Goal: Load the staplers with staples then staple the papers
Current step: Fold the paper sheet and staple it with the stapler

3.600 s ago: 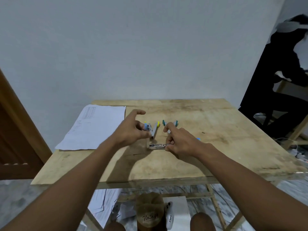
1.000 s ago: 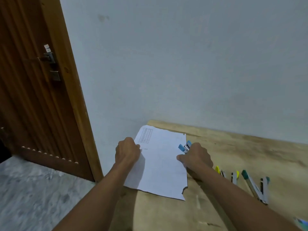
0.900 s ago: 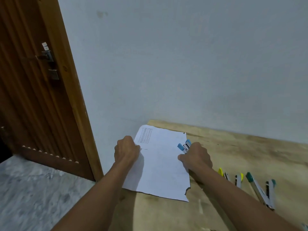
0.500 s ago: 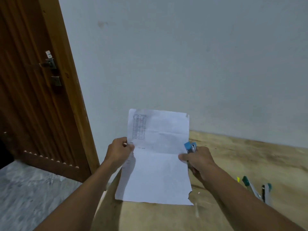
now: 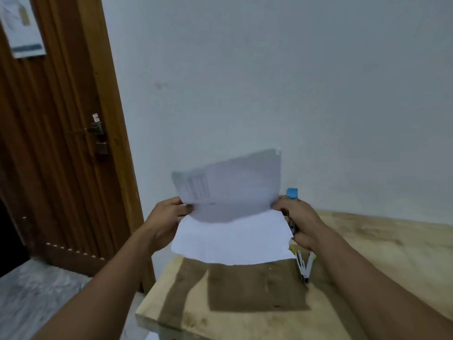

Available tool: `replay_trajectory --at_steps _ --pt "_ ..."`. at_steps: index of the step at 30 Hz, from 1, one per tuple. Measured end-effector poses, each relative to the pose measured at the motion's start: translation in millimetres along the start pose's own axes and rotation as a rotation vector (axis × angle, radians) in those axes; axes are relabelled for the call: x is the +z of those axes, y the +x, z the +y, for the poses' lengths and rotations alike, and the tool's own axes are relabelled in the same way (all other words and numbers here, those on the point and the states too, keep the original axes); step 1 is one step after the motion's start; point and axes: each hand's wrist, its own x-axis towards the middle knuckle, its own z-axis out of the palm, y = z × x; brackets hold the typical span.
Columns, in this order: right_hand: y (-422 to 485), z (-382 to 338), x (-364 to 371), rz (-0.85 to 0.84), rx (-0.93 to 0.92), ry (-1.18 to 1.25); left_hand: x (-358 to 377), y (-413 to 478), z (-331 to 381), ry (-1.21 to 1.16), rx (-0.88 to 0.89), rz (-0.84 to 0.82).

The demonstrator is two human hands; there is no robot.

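Here we list 2 hands raised above the wooden surface [image 5: 245, 312]. Left hand [image 5: 164, 220]: fingers pinched on the left edge of the papers [image 5: 232, 217]. Right hand [image 5: 300, 223]: fingers pinched on the papers' right edge and also wrapped around a blue-capped stapler [image 5: 292, 193], its cap poking up above the knuckles. Papers: held off the surface, the top half folded toward us and blurred, so we cannot tell the sheet count. A white stapler [image 5: 304, 266] lies open on the surface just below the right hand. A wooden door [image 5: 49, 143] stands at left.
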Motion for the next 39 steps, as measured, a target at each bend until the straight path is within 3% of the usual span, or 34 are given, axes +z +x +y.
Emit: replay_trajectory --at_steps 9,13,17,23,25,28,30,32,39 --pt "-35 -25 22 0.105 0.036 0.009 -12 -29 30 0.015 0.005 0.039" --pt "-45 -36 16 0.000 0.155 0.088 -6 -34 42 -0.020 0.070 0.156" --pt "-55 -42 10 -0.072 0.224 -0.121 1 -32 48 -0.097 0.035 0.177" --pt "-56 -30 10 -0.037 0.233 -0.299 6 -29 51 -0.291 -0.009 0.111" --pt "-55 -30 12 0.002 0.185 -0.207 4 -26 45 -0.420 -0.057 0.059" --pt "-52 -32 15 0.044 0.122 -0.043 -2 -28 30 -0.742 -0.170 -0.163" --pt "-50 -34 18 0.071 0.083 0.061 -1 -32 15 -0.945 -0.139 -0.258" --pt "-50 -35 23 0.083 0.060 0.137 7 -37 1 -1.070 -0.096 -0.239" --pt "-52 -25 33 0.083 0.002 0.065 68 -47 1 -1.022 -0.044 -0.190"
